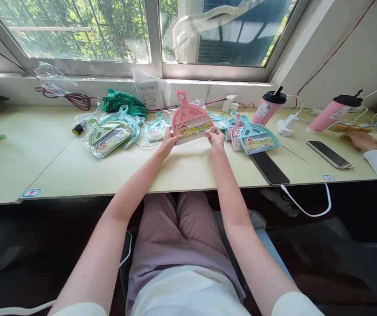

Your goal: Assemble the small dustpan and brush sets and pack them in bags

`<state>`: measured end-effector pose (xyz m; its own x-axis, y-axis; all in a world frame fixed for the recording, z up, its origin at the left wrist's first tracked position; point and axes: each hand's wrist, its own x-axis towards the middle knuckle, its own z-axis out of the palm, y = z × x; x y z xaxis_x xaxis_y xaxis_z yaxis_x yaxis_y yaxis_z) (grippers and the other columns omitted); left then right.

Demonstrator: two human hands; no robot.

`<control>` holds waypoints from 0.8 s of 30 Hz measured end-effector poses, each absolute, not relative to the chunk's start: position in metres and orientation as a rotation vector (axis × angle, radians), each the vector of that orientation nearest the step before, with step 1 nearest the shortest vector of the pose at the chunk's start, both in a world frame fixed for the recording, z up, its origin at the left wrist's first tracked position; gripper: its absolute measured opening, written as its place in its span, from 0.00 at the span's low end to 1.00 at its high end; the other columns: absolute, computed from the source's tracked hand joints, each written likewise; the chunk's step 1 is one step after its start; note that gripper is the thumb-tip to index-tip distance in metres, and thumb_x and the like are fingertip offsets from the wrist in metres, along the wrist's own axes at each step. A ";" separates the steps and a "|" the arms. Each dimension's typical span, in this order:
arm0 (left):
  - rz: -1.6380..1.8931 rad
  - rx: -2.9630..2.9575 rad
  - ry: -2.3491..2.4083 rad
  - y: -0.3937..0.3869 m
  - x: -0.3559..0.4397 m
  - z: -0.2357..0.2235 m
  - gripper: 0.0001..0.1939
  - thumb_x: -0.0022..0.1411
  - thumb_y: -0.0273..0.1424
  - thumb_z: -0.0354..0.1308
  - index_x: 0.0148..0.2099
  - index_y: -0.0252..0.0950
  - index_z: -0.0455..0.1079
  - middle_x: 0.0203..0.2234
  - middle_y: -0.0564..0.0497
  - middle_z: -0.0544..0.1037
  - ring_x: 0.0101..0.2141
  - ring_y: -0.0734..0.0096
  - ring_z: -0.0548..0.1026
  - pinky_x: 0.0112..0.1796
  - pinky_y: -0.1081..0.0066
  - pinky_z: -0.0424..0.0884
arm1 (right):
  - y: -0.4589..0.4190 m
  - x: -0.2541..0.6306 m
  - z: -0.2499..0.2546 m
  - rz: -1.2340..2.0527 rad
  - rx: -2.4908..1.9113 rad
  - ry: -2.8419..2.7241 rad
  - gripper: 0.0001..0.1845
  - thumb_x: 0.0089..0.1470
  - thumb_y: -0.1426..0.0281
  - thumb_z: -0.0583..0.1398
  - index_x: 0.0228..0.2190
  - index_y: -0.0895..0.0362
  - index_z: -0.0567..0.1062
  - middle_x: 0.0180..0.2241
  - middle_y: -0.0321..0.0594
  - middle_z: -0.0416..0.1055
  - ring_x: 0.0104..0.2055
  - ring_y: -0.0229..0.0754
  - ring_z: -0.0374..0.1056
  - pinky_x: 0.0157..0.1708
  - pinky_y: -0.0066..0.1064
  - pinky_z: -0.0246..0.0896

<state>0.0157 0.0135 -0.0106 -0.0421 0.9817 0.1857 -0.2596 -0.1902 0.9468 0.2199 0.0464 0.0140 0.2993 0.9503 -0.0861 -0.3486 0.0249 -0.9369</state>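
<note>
A pink mini dustpan (190, 115) with a brush and a printed label is held upright above the table, its handle pointing up. My left hand (169, 141) pinches its lower left corner. At the lower right corner, my right hand (216, 138) grips it with thumb and fingers. Left of it lie a green dustpan set (109, 139) in clear plastic and several blue ones (122, 115). Another blue set (158, 127) lies just behind my left hand. To the right, a blue dustpan set (257, 137) overlaps pink ones (235, 134).
A phone (270, 168) with a white cable lies by the table's front edge, partly under the dustpans. Two pink cups (265, 109) and a charger (287, 125) stand behind. At right, a co-worker's hand (362, 140) is near a second phone (329, 154). Green cloth (124, 102) lies at the back.
</note>
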 end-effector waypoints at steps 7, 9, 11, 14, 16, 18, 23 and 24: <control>1.451 1.198 0.898 0.010 0.017 -0.008 0.38 0.43 0.39 0.75 0.53 0.43 0.61 0.43 0.47 0.83 0.55 0.47 0.81 0.57 0.46 0.74 | 0.068 0.230 -0.003 1.160 -1.124 -0.860 0.32 0.39 0.79 0.68 0.48 0.50 0.80 0.44 0.34 0.81 0.45 0.40 0.77 0.44 0.32 0.76; 1.448 1.210 0.881 0.009 0.018 -0.007 0.39 0.44 0.39 0.76 0.54 0.43 0.61 0.44 0.47 0.83 0.57 0.45 0.80 0.58 0.44 0.74 | 0.074 0.233 -0.006 1.160 -1.112 -0.921 0.31 0.40 0.79 0.68 0.49 0.51 0.80 0.46 0.36 0.82 0.48 0.41 0.77 0.46 0.34 0.76; 1.446 1.216 0.863 0.007 0.020 -0.007 0.39 0.45 0.38 0.77 0.56 0.43 0.61 0.45 0.47 0.83 0.57 0.44 0.80 0.58 0.43 0.74 | 0.078 0.236 -0.009 1.149 -1.122 -0.964 0.31 0.43 0.77 0.69 0.51 0.49 0.80 0.48 0.36 0.81 0.50 0.42 0.77 0.48 0.36 0.76; 1.450 1.233 0.842 0.006 0.023 -0.008 0.40 0.48 0.38 0.77 0.59 0.44 0.62 0.46 0.47 0.82 0.58 0.45 0.79 0.58 0.43 0.74 | 0.083 0.241 -0.012 1.134 -1.154 -0.979 0.31 0.47 0.75 0.68 0.54 0.45 0.79 0.51 0.35 0.80 0.53 0.41 0.76 0.50 0.37 0.75; 1.452 1.248 0.838 0.007 0.023 -0.009 0.40 0.49 0.38 0.76 0.60 0.44 0.62 0.48 0.48 0.81 0.58 0.46 0.79 0.58 0.43 0.74 | 0.087 0.244 -0.015 1.139 -1.129 -1.015 0.29 0.49 0.74 0.68 0.53 0.45 0.79 0.52 0.35 0.79 0.56 0.43 0.75 0.53 0.41 0.75; 1.444 1.267 0.837 0.009 0.021 -0.011 0.40 0.49 0.38 0.76 0.61 0.45 0.62 0.49 0.47 0.81 0.57 0.47 0.79 0.57 0.44 0.75 | 0.090 0.248 -0.019 1.153 -1.071 -1.066 0.25 0.51 0.73 0.68 0.51 0.46 0.80 0.52 0.36 0.78 0.57 0.45 0.74 0.54 0.46 0.73; 1.401 1.322 0.849 0.015 0.018 -0.017 0.39 0.50 0.38 0.75 0.61 0.45 0.62 0.52 0.46 0.81 0.55 0.49 0.80 0.54 0.46 0.76 | 0.093 0.251 -0.024 1.172 -1.100 -1.042 0.25 0.49 0.76 0.66 0.50 0.47 0.81 0.55 0.37 0.77 0.58 0.47 0.72 0.56 0.53 0.71; 1.394 1.327 0.859 0.016 0.018 -0.018 0.39 0.50 0.38 0.75 0.61 0.45 0.62 0.52 0.45 0.81 0.55 0.49 0.80 0.54 0.47 0.77 | 0.092 0.251 -0.023 1.173 -1.123 -1.026 0.26 0.48 0.76 0.66 0.50 0.47 0.81 0.55 0.37 0.77 0.58 0.47 0.72 0.57 0.53 0.70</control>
<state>0.0178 0.0156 -0.0181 0.0878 0.9564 0.2787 -0.1802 -0.2599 0.9487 0.2511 0.0924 -0.0233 0.1164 0.9929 0.0227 -0.1545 0.0407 -0.9872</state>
